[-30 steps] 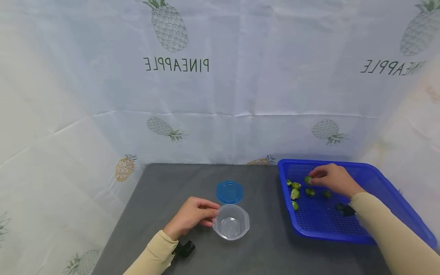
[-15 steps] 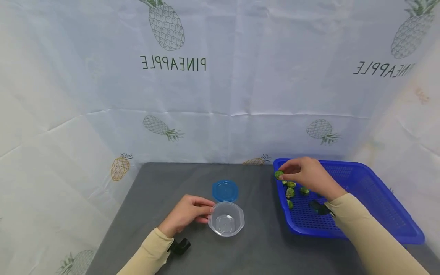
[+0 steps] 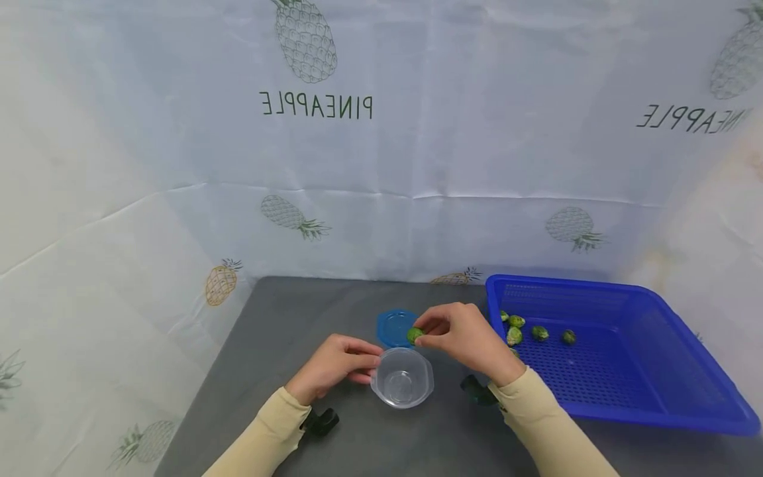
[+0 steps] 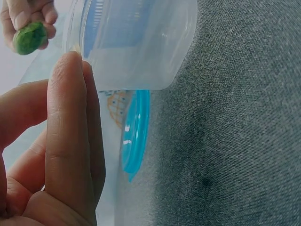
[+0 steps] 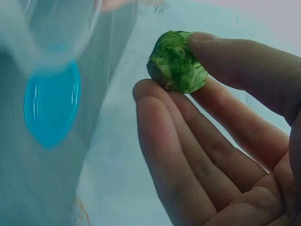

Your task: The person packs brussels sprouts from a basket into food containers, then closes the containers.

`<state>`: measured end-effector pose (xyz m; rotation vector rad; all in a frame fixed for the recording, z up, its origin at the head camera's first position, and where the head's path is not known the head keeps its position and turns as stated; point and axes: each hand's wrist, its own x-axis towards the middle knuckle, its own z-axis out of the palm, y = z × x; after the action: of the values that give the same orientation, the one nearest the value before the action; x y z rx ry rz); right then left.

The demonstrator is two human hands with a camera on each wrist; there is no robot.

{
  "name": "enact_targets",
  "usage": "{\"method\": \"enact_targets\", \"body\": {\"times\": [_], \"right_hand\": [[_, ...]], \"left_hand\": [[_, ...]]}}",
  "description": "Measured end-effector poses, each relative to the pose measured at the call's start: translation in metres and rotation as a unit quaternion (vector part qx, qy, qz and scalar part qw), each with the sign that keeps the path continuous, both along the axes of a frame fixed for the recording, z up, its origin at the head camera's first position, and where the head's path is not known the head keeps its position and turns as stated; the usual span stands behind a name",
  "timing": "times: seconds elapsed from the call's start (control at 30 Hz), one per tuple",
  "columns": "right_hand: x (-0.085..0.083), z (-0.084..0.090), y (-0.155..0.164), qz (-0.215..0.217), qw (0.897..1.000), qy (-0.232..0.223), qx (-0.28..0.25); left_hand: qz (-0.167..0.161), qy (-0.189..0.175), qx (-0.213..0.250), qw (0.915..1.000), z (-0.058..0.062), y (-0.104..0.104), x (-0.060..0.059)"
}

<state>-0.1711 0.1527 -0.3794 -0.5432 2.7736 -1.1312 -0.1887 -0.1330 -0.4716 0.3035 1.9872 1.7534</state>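
Note:
My left hand [image 3: 334, 370] pinches the left rim of a clear plastic container [image 3: 403, 389] that stands on the table. In the left wrist view, its fingertips [image 4: 70, 63] meet at the rim of that container. Over the table, just behind and above the container's far right rim, my right hand [image 3: 467, 341] holds a green Brussels sprout [image 3: 415, 336]. The right wrist view shows the sprout [image 5: 176, 61] between thumb and fingertips. A blue round lid [image 3: 390, 328] lies behind the container, partly covered by the sprout and right hand.
To the right stands a blue perforated basket [image 3: 602, 384], with several Brussels sprouts [image 3: 514, 336] gathered toward its left side. A grey cloth [image 3: 298, 311] covers the table. Behind it hangs a pale curtain [image 3: 381, 152] printed with pineapples.
My right hand has lifted a Brussels sprout out of the blue basket and carried it left, near the container. My left hand has stayed at the container's rim.

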Motion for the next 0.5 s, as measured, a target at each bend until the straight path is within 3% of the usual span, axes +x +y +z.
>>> {"method": "enact_targets", "body": {"times": [0.27,0.5], "right_hand": [[0.011,-0.033,-0.025,0.023,0.999,-0.017,-0.028],[0.015,-0.048,-0.038,0.045,0.999,-0.015,-0.02]], "left_hand": [[-0.008,-0.008,0.012,0.9999,0.0,0.002,-0.003],[-0.003,-0.016,0.013,0.9998,0.0,0.0,0.0]]}}
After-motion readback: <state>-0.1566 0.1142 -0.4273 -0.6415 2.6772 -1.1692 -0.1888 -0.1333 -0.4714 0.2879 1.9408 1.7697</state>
